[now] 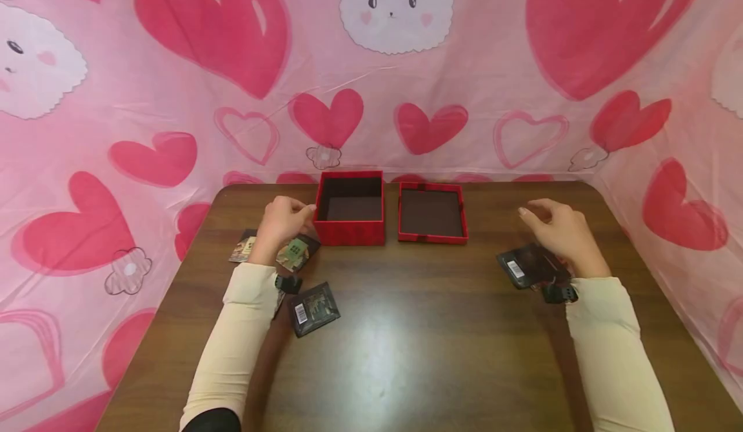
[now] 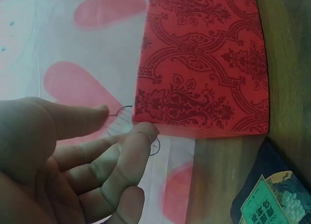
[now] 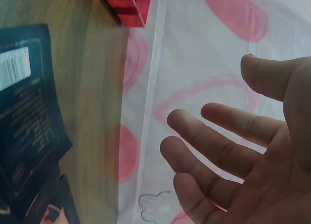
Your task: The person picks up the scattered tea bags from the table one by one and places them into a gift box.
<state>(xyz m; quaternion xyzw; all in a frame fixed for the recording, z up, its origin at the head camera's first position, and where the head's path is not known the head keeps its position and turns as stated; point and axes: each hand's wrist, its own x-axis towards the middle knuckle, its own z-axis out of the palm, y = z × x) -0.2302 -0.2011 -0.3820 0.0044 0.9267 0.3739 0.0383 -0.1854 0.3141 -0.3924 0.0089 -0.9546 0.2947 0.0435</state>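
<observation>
A red box [image 1: 351, 233] with a dark inside stands uncovered at the back of the table. My left hand [image 1: 284, 222] is at its left side, one fingertip right at the corner of the patterned red wall [image 2: 204, 63]. In the left wrist view, the thumb stays apart from the relaxed fingers [image 2: 133, 156]. Below that hand lies a dark packet with a green label [image 1: 295, 251]. Over on the right, my right hand [image 1: 560, 225] hovers above black packets [image 1: 518, 267]; its spread fingers [image 3: 214, 151] hold nothing.
The red lid [image 1: 432, 213] lies inside up, right of the box. A black packet with a barcode [image 1: 315, 309] rests nearer the front left, and another labelled packet [image 1: 244, 246] is partly behind the left wrist. A pink heart-print cloth [image 1: 395, 77] hangs behind the table.
</observation>
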